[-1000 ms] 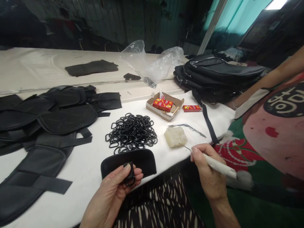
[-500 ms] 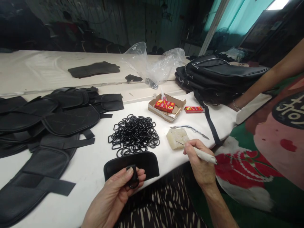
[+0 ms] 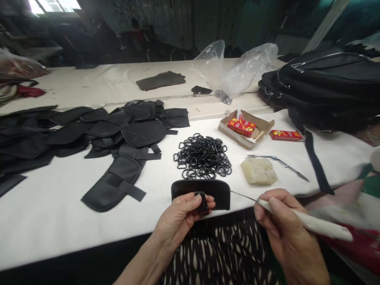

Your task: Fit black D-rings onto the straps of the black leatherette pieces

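My left hand (image 3: pixel 185 213) pinches a black strap loop (image 3: pixel 202 201) with a dark ring at its lower end, in front of a black flap piece (image 3: pixel 221 194) at the table's front edge. My right hand (image 3: pixel 286 225) grips a white-handled awl (image 3: pixel 322 225); its thin metal shaft points left, its tip near the flap's right edge. Just behind the flap lies a heap of black D-rings (image 3: pixel 203 156). A yellowish wax block (image 3: pixel 259 171) sits behind the awl, beside metal thread snips (image 3: pixel 289 167).
Black pouch pieces (image 3: pixel 114 182) are piled on the left of the white table (image 3: pixel 53 233). A cardboard tray (image 3: pixel 237 136) with a red box, another red box (image 3: pixel 286 135), a plastic bag (image 3: pixel 237 75) and a black backpack (image 3: pixel 323 87) lie behind and right.
The view has turned left. My right hand with the awl has moved from the wax block toward the flap. My left hand still pinches the strap loop.
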A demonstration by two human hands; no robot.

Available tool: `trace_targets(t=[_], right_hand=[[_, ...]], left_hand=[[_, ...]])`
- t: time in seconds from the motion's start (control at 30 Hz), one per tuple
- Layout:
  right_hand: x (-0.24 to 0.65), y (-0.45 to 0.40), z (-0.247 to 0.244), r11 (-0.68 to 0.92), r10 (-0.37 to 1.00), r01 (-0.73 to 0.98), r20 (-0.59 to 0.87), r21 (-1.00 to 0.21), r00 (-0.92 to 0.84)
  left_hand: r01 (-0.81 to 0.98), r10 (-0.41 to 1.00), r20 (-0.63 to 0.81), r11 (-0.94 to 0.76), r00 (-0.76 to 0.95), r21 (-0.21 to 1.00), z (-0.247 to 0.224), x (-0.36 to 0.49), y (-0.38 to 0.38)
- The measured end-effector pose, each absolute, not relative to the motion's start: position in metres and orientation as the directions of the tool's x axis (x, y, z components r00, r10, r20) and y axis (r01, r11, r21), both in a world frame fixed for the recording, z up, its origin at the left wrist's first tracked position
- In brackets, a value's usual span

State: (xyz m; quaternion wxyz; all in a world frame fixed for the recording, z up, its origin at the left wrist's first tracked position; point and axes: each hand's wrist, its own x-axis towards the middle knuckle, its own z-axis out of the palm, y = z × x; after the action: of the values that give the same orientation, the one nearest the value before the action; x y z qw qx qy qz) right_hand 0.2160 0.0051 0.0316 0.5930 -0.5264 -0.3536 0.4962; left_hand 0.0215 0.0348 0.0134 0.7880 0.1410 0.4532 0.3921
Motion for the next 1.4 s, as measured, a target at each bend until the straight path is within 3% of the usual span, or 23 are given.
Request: trace_targets(t=[0.3, 0.9, 1.13, 1.27, 1.4], right_hand=[[0.189, 0.007, 0.014, -0.172, 0.98, -0.215, -0.188, -0.961, 0.058], [0.181, 0.016, 0.007, -0.194, 0.981, -0.106, -0.191, -0.975, -0.039], [0.201, 0.014, 0.016, -0.001, 0.999, 0.068, -0.005, -0.998, -0.054], [0.208, 0.007, 0.024, 0.031, 0.998, 0.04, 0.033, -0.999, 0.047], [0.206, 0.004, 0.023, 0.051, 0.998, -0.046, 0.05, -0.998, 0.041]], left_hand=[[-0.513, 0.764, -0.543, 0.641, 0.349, 0.571, 0.01, 0.018, 0.033], [-0.519, 0.795, -0.5, 0.604, 0.342, 0.604, 0.007, 0.019, 0.03], [-0.549, 0.836, -0.492, 0.537, 0.243, 0.641, 0.012, 0.025, 0.029], [-0.545, 0.841, -0.498, 0.524, 0.211, 0.654, 0.012, 0.026, 0.028], [-0.564, 0.846, -0.495, 0.511, 0.198, 0.649, 0.01, 0.027, 0.028]])
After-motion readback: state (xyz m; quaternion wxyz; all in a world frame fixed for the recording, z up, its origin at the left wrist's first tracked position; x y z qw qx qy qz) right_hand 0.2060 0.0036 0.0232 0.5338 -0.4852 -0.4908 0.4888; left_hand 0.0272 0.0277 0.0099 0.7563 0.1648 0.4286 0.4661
